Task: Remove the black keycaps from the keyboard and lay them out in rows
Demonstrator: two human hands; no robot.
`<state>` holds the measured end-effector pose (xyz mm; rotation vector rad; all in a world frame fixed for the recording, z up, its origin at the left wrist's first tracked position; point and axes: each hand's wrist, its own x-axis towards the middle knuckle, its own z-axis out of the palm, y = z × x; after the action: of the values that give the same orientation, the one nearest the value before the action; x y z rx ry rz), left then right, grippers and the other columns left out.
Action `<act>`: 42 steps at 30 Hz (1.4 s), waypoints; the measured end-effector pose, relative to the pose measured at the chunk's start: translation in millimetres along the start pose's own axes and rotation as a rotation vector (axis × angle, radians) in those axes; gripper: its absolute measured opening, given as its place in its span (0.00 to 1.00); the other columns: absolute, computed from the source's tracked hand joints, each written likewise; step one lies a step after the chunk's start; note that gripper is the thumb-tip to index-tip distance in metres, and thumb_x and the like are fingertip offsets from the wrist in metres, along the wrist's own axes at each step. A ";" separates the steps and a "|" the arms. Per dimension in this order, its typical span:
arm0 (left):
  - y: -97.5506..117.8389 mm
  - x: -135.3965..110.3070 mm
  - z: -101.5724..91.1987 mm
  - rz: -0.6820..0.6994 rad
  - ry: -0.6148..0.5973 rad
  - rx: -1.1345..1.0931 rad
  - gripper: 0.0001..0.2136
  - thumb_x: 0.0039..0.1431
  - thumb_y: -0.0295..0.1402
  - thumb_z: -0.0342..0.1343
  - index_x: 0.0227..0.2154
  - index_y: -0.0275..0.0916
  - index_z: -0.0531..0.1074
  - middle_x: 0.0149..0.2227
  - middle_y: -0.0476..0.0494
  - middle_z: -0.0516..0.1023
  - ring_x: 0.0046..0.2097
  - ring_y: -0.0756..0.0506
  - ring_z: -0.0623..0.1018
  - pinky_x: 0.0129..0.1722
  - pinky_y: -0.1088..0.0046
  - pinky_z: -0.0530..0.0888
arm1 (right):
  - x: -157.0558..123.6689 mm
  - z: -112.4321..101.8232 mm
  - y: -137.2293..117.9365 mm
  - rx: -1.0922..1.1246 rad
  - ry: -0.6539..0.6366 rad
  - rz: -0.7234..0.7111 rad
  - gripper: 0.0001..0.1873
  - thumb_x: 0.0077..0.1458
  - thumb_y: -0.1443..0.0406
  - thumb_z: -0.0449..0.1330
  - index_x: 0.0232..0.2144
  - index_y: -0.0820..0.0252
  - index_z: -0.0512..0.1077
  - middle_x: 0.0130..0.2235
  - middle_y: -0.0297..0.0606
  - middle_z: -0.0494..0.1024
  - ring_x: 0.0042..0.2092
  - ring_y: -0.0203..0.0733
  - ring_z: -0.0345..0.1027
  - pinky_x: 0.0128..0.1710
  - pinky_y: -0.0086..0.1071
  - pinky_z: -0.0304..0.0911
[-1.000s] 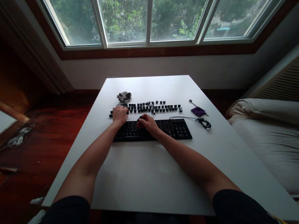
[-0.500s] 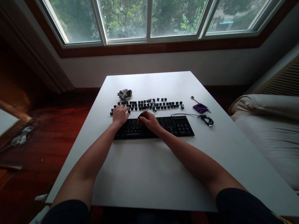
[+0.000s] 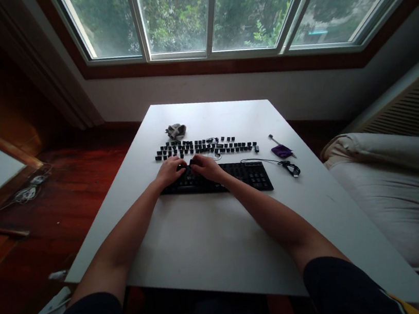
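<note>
A black keyboard [image 3: 256, 173] lies lengthwise on the white table [image 3: 197, 236]. Over its left part, at the far edge, my left hand [image 3: 171, 171] is closed, thumb and fingers curled together; what they pinch is too small and dark to name. Close beside it, my right hand [image 3: 207, 167] is closed on a small dark thing at the fingertips, whose kind I cannot make out. Just beyond both hands, loose black keycaps [image 3: 227, 148] stand in rows. The hands cover some of the keyboard's left keys.
A crumpled grey cloth [image 3: 176, 131] sits behind the keycaps. To the right are a purple cloth-like item [image 3: 281, 151], a small brush-like stick [image 3: 272, 138] and a bundled black cable [image 3: 291, 168]. A pale sofa [image 3: 378, 195] flanks the table, and a window [image 3: 174, 16] is ahead.
My left hand has come back from the keycap rows to the keyboard's far left edge. My right hand has turned slightly, and the two hands are now closer together.
</note>
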<state>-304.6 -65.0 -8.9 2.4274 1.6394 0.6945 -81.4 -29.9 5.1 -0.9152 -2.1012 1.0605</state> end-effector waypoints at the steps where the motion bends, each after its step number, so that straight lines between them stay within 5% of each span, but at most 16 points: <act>1: -1.0 0.3 0.6 0.002 0.000 -0.002 0.09 0.61 0.34 0.58 0.42 0.43 0.79 0.44 0.43 0.77 0.49 0.40 0.75 0.52 0.61 0.71 | 1.7 0.0 -0.3 -0.016 -0.023 -0.011 0.08 0.56 0.62 0.60 0.37 0.58 0.71 0.28 0.31 0.78 0.31 0.38 0.70 0.34 0.30 0.62; 6: -6.1 4.7 6.2 -0.012 0.014 0.036 0.09 0.62 0.33 0.57 0.43 0.43 0.78 0.45 0.43 0.78 0.49 0.40 0.75 0.51 0.61 0.71 | 9.9 -0.1 -6.2 -0.122 -0.144 -0.084 0.08 0.56 0.61 0.60 0.37 0.59 0.72 0.28 0.30 0.77 0.30 0.36 0.66 0.33 0.28 0.57; 16: -11.7 15.1 11.3 -0.064 0.035 0.081 0.09 0.61 0.33 0.57 0.42 0.43 0.79 0.44 0.43 0.79 0.47 0.39 0.75 0.48 0.62 0.70 | 19.5 1.1 -4.4 -0.233 0.004 -0.082 0.06 0.57 0.61 0.60 0.35 0.59 0.72 0.28 0.31 0.77 0.30 0.36 0.65 0.32 0.28 0.54; 22: -11.3 14.5 11.6 -0.076 0.048 0.078 0.09 0.61 0.33 0.57 0.42 0.43 0.79 0.44 0.42 0.79 0.47 0.39 0.75 0.49 0.62 0.70 | 28.1 -4.0 -1.6 -0.232 -0.141 -0.078 0.08 0.57 0.62 0.60 0.37 0.59 0.73 0.28 0.30 0.76 0.30 0.36 0.65 0.32 0.28 0.54; 31: -8.9 11.8 10.0 -0.142 0.067 0.112 0.08 0.58 0.30 0.57 0.39 0.41 0.79 0.42 0.41 0.80 0.46 0.38 0.75 0.48 0.62 0.71 | 22.4 -6.8 -30.4 -0.343 -0.222 -0.206 0.09 0.55 0.66 0.61 0.40 0.58 0.75 0.32 0.32 0.79 0.32 0.37 0.68 0.35 0.28 0.56; 38: -9.1 10.8 8.1 -0.149 0.056 0.074 0.08 0.60 0.33 0.57 0.40 0.43 0.79 0.43 0.42 0.80 0.47 0.40 0.75 0.49 0.62 0.71 | 30.3 -11.5 -27.4 -0.282 -0.309 -0.020 0.09 0.57 0.68 0.58 0.41 0.60 0.74 0.31 0.32 0.80 0.30 0.36 0.70 0.33 0.27 0.58; 42: -10.8 8.8 7.4 -0.110 0.077 0.086 0.08 0.61 0.33 0.55 0.39 0.42 0.78 0.42 0.41 0.79 0.46 0.39 0.75 0.49 0.61 0.71 | 21.5 -6.3 -31.9 -0.416 -0.293 -0.180 0.10 0.55 0.68 0.60 0.41 0.60 0.76 0.34 0.35 0.81 0.34 0.38 0.71 0.36 0.28 0.57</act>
<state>-307.8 -51.6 -16.7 2.3727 1.8532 0.7230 -98.8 -24.4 39.6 -0.7698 -2.6575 0.7090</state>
